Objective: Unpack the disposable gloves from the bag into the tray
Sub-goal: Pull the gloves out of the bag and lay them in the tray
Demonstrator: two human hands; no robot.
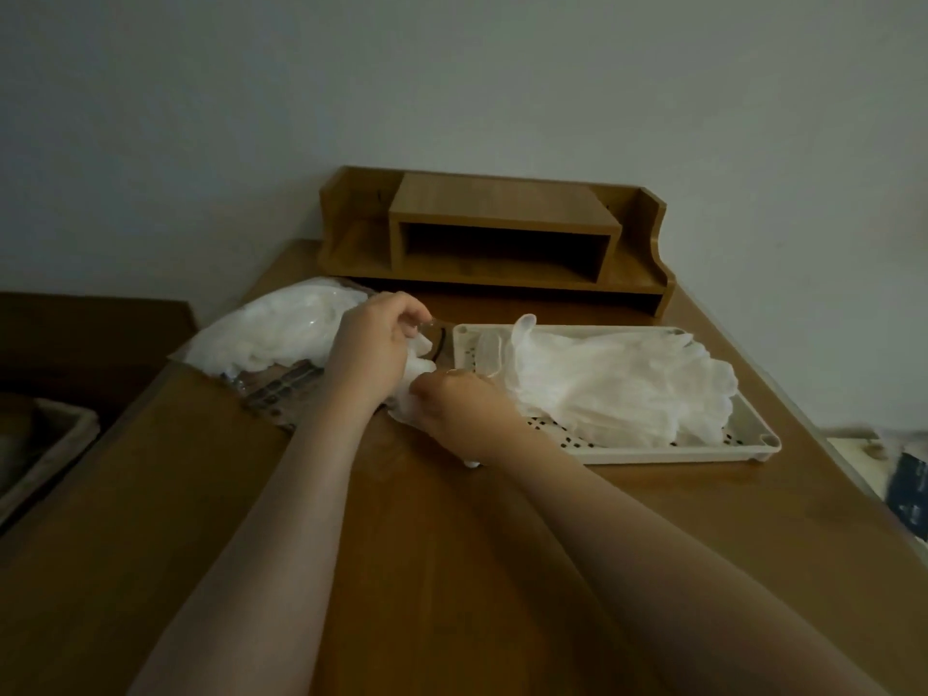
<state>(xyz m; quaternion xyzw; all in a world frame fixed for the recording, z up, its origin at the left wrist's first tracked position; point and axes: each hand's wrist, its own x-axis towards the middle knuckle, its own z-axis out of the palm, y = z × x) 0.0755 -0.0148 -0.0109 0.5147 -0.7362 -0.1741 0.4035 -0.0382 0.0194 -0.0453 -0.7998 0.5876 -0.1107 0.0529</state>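
A clear plastic bag (281,339) stuffed with white disposable gloves lies on the left of the wooden table. My left hand (371,344) pinches the bag's open edge at its right end. My right hand (462,409) grips a crumpled white glove (417,379) at the bag's mouth, just left of the tray. The cream perforated tray (743,439) sits to the right and holds a pile of white gloves (617,384) spread across it.
A wooden desk organiser (497,238) stands against the wall behind the tray. A low dark cabinet with a basket (45,444) is off the table's left edge. Cloth items (899,474) lie beyond the right edge.
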